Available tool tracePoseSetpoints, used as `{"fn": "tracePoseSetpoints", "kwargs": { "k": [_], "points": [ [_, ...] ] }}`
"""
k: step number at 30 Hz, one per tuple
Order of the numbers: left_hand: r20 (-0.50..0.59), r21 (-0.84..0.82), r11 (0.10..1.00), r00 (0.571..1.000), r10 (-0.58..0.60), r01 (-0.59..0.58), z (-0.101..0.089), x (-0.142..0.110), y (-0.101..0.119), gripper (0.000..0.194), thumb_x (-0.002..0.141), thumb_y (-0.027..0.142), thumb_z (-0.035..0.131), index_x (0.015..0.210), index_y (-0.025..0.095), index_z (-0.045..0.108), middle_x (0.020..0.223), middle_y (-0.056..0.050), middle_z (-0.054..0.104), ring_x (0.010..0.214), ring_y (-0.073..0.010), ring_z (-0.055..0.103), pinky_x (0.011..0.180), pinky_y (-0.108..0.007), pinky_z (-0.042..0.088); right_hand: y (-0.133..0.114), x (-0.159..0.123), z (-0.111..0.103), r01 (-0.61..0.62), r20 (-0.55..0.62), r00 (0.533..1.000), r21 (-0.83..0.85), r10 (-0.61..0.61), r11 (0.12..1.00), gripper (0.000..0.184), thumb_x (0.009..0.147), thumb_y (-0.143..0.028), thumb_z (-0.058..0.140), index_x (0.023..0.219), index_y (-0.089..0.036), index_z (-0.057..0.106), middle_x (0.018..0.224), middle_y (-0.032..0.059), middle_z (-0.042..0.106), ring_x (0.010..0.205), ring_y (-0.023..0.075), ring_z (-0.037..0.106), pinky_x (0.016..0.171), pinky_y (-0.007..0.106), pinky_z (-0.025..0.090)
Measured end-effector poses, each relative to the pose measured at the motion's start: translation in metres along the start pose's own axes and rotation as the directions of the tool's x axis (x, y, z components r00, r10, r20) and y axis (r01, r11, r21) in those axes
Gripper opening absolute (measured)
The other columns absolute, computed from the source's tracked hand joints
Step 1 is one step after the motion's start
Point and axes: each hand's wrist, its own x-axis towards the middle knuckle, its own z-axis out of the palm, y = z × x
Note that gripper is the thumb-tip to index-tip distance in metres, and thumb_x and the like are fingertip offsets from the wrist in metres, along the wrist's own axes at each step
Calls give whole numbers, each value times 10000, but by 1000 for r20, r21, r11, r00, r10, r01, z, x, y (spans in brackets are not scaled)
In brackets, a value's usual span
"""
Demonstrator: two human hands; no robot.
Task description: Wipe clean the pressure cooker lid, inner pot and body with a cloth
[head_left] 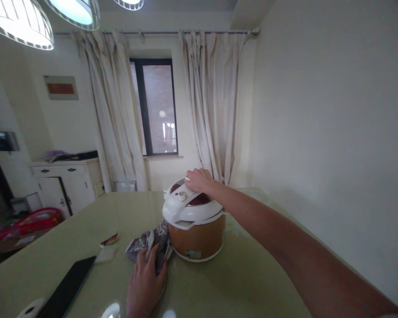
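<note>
A rice cooker with a white lid and a brown-gold body stands upright on the table. My right hand reaches over its top, the fingers wrapped round the lid's white handle; the far side of that grip is hidden. The lid looks closed. Left of the cooker lies a crumpled grey-and-white patterned cloth, touching or very near its side. My left hand has its bent fingers on this cloth, with a fold between thumb and fingers.
On the pale green table lie a long black flat object, a white roll and a small packet. A red basket-like object is at the left, near a white cabinet. Lamps hang overhead.
</note>
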Motion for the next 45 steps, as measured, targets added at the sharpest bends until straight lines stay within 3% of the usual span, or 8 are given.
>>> {"fn": "tracePoseSetpoints", "kwargs": {
  "k": [10, 15, 20, 29, 36, 40, 43, 45],
  "points": [
    [-14, 22, 1000, 1000, 12, -12, 7, 0, -5, 531, 1038, 460, 489, 1517, 260, 602, 1490, -179, 551, 1291, -388, 662, 1048, -556, 571, -8, 1, -7, -11, 54, 998, -26, 13, 1000, 439, 1058, -346, 456, 1331, -160, 745, 1346, 226, 745, 1239, 347, 725, 948, 454, 579],
    [4, 52, 999, 1000, -11, 11, 2, -1, 0, 534, 1062, 471, 452, 1542, 268, 571, 1512, -173, 538, 1275, -370, 671, 1025, -539, 580, 1, 5, -6, 12, 73, 997, -11, -11, 1000, 465, 1057, -372, 448, 1360, -175, 740, 1383, 212, 731, 1268, 360, 708, 984, 476, 569],
    [24, 61, 998, 1000, -8, 6, -1, 0, 2, 545, 1055, 467, 461, 1535, 237, 577, 1510, -188, 535, 1292, -372, 665, 1042, -534, 574, 8, 5, -1, -14, 67, 998, -2, 14, 1000, 479, 1071, -368, 416, 1357, -160, 739, 1384, 220, 727, 1265, 360, 710, 974, 477, 579],
    [81, 16, 1000, 997, -14, 12, 1, 3, -5, 573, 1051, 506, 467, 1560, 257, 555, 1548, -195, 500, 1327, -401, 639, 1057, -573, 569, -7, 11, 17, -65, 57, 996, 30, 63, 997, 416, 1037, -206, 453, 1302, -140, 767, 1315, 236, 756, 1197, 314, 745, 965, 442, 584],
    [138, -5, 998, 988, -64, 65, -4, 4, -3, 552, 1049, 511, 470, 1548, 294, 561, 1543, -171, 479, 1261, -369, 678, 995, -530, 598, 5, 7, 21, -20, 33, 999, 52, 19, 998, 409, 1067, -317, 457, 1275, -146, 765, 1311, 235, 755, 1200, 346, 737, 952, 448, 573],
    [148, -35, 995, 985, -87, 93, -7, 2, -1, 539, 1043, 512, 467, 1522, 293, 584, 1509, -159, 485, 1125, -333, 721, 891, -482, 620, 7, 7, 22, -14, 25, 1000, 78, 12, 997, 421, 1074, -398, 469, 1312, -173, 734, 1332, 201, 749, 1241, 354, 712, 981, 457, 557],
    [80, -121, 987, 992, -97, 106, -12, 3, -1, 489, 1029, 491, 483, 1426, 263, 653, 1411, -144, 541, 1077, -310, 711, 877, -472, 619, 8, -1, 23, -56, 15, 998, 117, 55, 992, 521, 1070, -557, 476, 1380, -190, 680, 1356, 187, 730, 1222, 365, 712, 973, 473, 560],
    [-59, -209, 972, 991, -121, 106, -17, 4, -3, 466, 1011, 489, 491, 1313, 205, 705, 1287, -146, 575, 1102, -323, 682, 935, -503, 610, 10, -16, 25, -79, -46, 995, 179, 89, 981, 587, 1054, -632, 499, 1442, -211, 625, 1358, 172, 719, 1205, 355, 706, 982, 476, 557]
  ]
}}
